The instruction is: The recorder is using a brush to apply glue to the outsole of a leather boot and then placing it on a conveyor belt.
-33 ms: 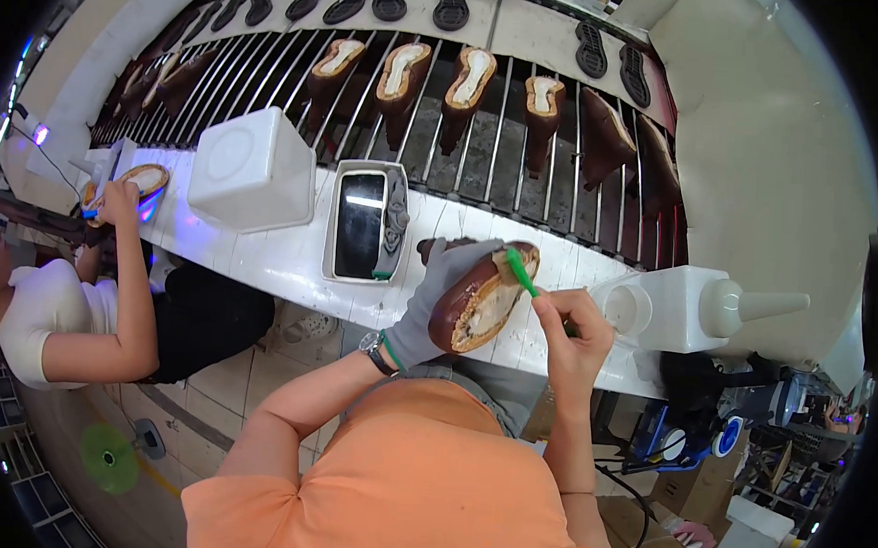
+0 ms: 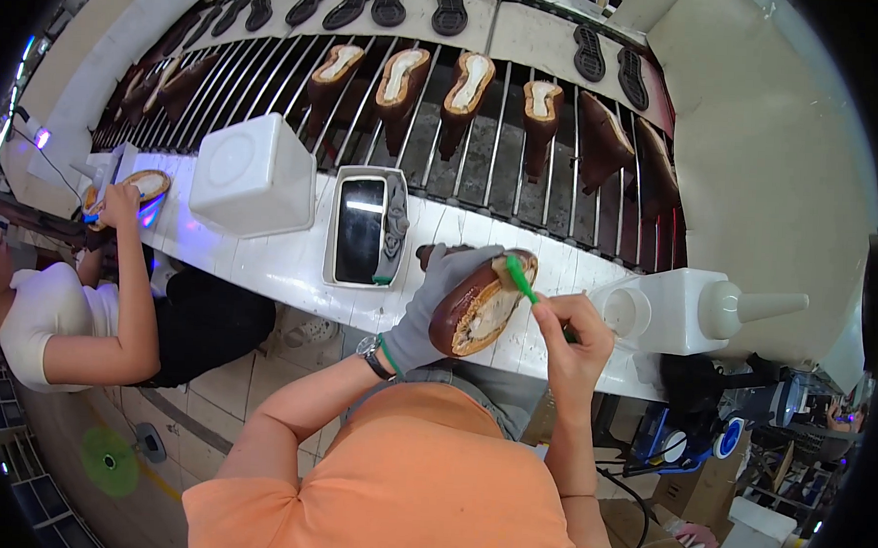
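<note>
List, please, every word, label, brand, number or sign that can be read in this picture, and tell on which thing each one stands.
No text can be read in this view.
Round wristwatch with dark strap: dial too small to read.
Black treaded shoe soles: any marks too small to read.
Brown shoe upper with pale underside, green-handled brush: no readable text.

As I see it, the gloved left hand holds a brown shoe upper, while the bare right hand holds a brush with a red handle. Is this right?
Not quite: the brush has a green handle, not a red one, as the head view shows. The gloved left hand does hold a brown shoe upper, and the bare right hand holds the brush.
</note>
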A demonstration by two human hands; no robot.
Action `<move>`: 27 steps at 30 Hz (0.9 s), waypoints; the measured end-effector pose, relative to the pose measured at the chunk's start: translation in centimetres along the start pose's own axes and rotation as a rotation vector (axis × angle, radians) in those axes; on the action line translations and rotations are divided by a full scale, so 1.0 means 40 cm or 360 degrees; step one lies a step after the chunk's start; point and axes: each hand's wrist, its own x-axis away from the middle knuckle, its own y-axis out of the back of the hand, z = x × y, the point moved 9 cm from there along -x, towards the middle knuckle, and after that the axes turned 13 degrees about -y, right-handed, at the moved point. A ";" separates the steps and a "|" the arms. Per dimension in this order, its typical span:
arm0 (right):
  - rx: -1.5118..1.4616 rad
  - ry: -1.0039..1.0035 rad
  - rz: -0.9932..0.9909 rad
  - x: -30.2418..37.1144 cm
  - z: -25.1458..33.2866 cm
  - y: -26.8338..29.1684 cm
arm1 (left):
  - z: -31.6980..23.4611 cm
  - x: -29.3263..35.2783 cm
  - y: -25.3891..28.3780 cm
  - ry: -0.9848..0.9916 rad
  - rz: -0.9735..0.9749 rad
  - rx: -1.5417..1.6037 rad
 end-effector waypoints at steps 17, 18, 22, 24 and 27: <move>0.0130 0.0583 -0.0036 -0.070 0.130 0.027 | 0.012 -0.166 0.004 0.0013 0.0862 0.0277; 0.0238 0.0640 -0.0070 -0.083 0.141 0.031 | 0.034 -0.168 -0.006 0.0156 0.1020 0.0280; 0.0492 0.0753 -0.0075 -0.132 0.190 0.044 | 0.120 -0.175 -0.035 0.0325 0.1360 0.0418; 0.0586 0.0827 -0.0097 -0.147 0.206 0.050 | 0.142 -0.172 -0.058 0.0432 0.1552 0.0625; 0.0820 0.0860 0.0021 -0.171 0.219 0.036 | 0.171 -0.175 -0.057 0.0581 0.1687 0.0697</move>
